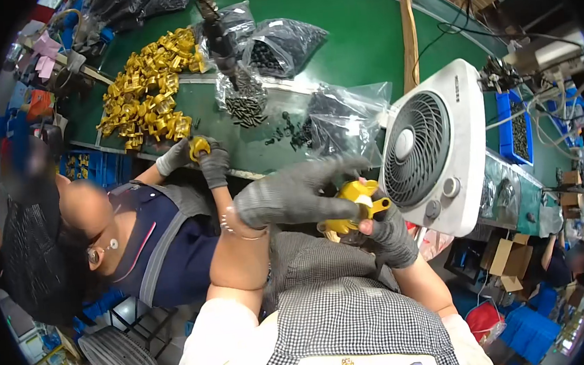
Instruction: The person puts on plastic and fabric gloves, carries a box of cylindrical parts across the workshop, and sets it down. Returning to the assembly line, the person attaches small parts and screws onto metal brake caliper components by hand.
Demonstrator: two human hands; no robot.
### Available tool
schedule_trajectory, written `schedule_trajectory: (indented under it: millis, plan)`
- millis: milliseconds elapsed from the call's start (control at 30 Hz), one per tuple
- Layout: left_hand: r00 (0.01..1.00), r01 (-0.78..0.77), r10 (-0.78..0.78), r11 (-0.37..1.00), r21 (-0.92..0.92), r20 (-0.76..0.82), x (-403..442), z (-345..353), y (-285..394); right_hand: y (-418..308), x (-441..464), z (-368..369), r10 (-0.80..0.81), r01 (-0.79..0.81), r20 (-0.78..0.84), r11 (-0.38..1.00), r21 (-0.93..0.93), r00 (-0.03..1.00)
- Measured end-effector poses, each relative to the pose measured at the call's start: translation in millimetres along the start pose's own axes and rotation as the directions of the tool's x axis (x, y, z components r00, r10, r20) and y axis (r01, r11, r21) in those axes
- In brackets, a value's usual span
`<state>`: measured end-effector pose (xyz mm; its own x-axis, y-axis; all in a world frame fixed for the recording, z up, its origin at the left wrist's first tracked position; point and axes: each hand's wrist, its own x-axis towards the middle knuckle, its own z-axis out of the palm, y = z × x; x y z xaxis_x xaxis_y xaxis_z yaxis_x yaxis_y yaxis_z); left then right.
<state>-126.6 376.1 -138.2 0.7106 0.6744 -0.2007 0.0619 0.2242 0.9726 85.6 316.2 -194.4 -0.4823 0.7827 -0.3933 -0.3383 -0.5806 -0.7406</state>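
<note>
A shiny yellow part with a small looped tab sits in my gloved right hand. The bare thumb tip of that hand presses against its near side, closed on it. Over the left side of the same part reaches my left hand, in a grey glove. Its fingers are stretched out and apart, and its thumb lies across the yellow surface. Whether the left thumb touches or only overlaps the part is hard to tell. The part's underside is hidden by my hands.
A white fan stands close beyond my right hand. Yellow parts are heaped on the green table. Black pieces lie by a clear bag, dark pins nearby. At left, a co-worker's gloved hands hold another yellow part.
</note>
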Motion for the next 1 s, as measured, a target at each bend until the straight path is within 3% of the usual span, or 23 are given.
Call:
schedule_trajectory:
  millis: [33, 133, 167, 267, 300, 400, 533, 933, 1000]
  plan:
    - [0.999, -0.037, 0.041, 0.975, -0.22, 0.012, -6.2, 1.5, -1.3, -6.8, -8.5, 7.4, -0.034, 0.035, -0.013, 0.996, 0.087, 0.999]
    - [0.959, -0.279, 0.265, 0.837, -0.471, -0.098, -23.6, 36.6, -19.2, -12.8, -23.8, 8.7, -0.121, 0.119, 0.008, 0.989, 0.09, 0.993]
    - [0.907, -0.415, 0.402, 0.905, -0.097, -0.126, -23.0, 39.1, -26.8, -13.7, -26.7, 7.7, -0.125, 0.123, 0.016, 0.987, 0.105, 0.992]
    - [0.847, -0.39, 0.416, 0.909, 0.146, -0.332, -25.9, 62.4, -37.4, -13.6, -32.9, 14.2, -0.176, 0.175, -0.001, 0.974, 0.144, 0.984]
    - [0.84, -0.315, 0.491, 0.787, 0.53, -0.229, -25.8, 56.7, -44.2, -11.7, -34.6, 14.4, -0.212, 0.207, 0.012, 0.962, 0.177, 0.977]
    - [0.901, -0.3, 0.322, 0.946, 0.119, -0.289, -27.3, 71.1, -34.1, -8.0, -43.6, 13.6, -0.248, 0.247, -0.006, 0.961, 0.128, 0.969]
    - [0.876, -0.387, 0.417, 0.907, 0.164, -0.243, -25.8, 70.9, -34.9, -12.2, -48.9, 16.3, -0.232, 0.229, 0.01, 0.967, 0.115, 0.973]
    - [0.853, -0.446, 0.482, 0.873, 0.197, -0.201, -25.4, 71.5, -30.0, -14.2, -57.2, 18.0, -0.214, 0.213, -0.002, 0.97, 0.116, 0.977]
    - [0.863, -0.444, 0.463, 0.886, 0.136, -0.199, -25.7, 71.4, -31.1, -13.4, -57.3, 18.9, -0.226, 0.225, -0.007, 0.969, 0.106, 0.974]
